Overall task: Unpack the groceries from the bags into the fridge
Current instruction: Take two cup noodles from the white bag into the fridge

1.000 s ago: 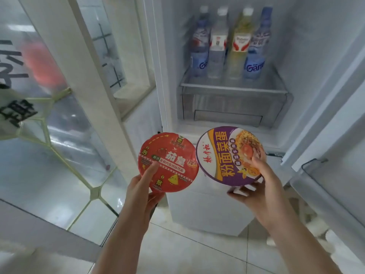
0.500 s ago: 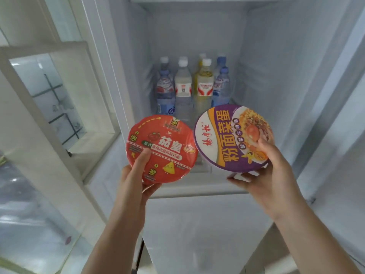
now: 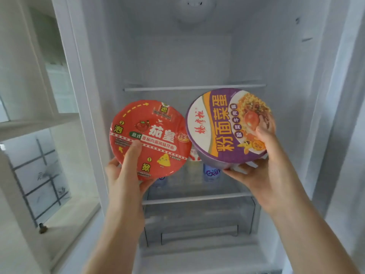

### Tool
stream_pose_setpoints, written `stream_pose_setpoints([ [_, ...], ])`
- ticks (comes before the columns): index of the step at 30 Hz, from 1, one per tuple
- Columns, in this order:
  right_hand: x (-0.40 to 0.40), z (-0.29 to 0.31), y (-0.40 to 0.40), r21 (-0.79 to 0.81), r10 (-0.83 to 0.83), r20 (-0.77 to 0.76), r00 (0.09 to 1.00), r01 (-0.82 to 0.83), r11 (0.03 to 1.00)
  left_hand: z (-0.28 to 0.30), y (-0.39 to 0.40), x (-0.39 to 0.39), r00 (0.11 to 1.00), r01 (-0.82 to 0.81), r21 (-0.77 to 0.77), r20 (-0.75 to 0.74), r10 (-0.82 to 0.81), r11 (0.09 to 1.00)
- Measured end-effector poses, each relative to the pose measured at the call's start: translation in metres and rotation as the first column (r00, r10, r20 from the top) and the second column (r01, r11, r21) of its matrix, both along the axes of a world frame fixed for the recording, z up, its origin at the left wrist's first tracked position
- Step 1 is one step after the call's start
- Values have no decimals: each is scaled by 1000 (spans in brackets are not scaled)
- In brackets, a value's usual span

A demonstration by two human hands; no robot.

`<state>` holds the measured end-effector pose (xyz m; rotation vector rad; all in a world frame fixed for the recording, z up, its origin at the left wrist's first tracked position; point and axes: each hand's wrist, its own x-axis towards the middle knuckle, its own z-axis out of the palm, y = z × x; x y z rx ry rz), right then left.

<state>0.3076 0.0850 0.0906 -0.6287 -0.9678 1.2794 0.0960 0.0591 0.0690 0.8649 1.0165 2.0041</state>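
Noodle bowls, two of them, both held up in front of the open fridge [image 3: 286,119]. Left hand [image 3: 124,175] has the red noodle bowl [image 3: 150,138], thumb pressed flat on the lid and the other fingers wrapped round underneath, so that grip is closed tight on the bowl. Right hand [image 3: 262,171] has the purple noodle bowl [image 3: 225,125], thumb on the lid's lower right part, fingers cupped under the base, also clamped on. Lids are tilted toward the camera. The two rims look like they're touching or just barely overlapping between the two grips, can't quite tell which.

Right behind and just above both grips is the upper glass shelf [image 3: 194,88], its front edge running across level with the top of the purple bowl. Plenty of bare room above that shelf, all the way up to the light housing [image 3: 194,8] in the ceiling of the compartment. Below the grips, the lower shelf [image 3: 197,198] already has bottles [image 3: 211,173] standing on it, mostly hidden behind the bowls, only the bottoms showing. Under that shelf's edge sits the clear crisper drawer [image 3: 199,222]. Left of the left grip is the fridge's side frame, with a white window ledge [image 3: 39,121] beyond it. Right of the right grip, the inner wall is close-ish but clear.
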Motion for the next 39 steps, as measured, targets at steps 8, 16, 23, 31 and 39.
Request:
stream_pose_setpoints([
  [8,-5,66,36,133,-60,-2,998,60,989,65,41,8,986,-118,187,-93,137,975],
  [16,-11,122,77,169,-94,-2,996,93,981,119,93,5,977,-132,257,-131,169,958],
  [23,-24,154,106,130,-125,18,992,121,984,147,144,0,919,-237,284,-244,309,929],
  [31,-25,177,151,40,-102,34,994,101,994,176,185,-12,881,-269,162,-358,311,949],
  [39,-23,188,194,-72,-55,191,980,69,995,192,212,-25,831,-359,44,-440,341,932],
])
